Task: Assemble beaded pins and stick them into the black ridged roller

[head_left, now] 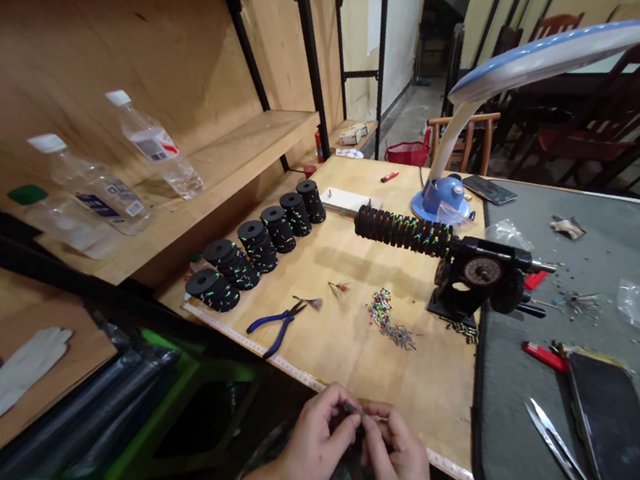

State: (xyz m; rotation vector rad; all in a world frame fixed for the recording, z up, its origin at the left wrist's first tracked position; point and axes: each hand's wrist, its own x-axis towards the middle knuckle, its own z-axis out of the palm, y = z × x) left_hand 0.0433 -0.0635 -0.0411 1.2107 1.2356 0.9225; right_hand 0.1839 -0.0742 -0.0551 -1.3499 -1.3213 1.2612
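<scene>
At the table's near edge, my left hand and my right hand meet with fingertips pinched together. Between them is something small and dark, mostly hidden by the fingers; its kind does not show. Blue-handled pliers lie on the wood with their jaws partly apart. Near their tips rests a little bundle of thin wires, and a second bundle lies farther off. Past my hands is a pile of small coloured beads, with metal pins heaped beside it.
Black spools line the left side. A black winding device carries a long row of black discs. Behind it stands a blue-white lamp. Tweezers and a dark phone lie on the grey mat. Bottles occupy the shelf.
</scene>
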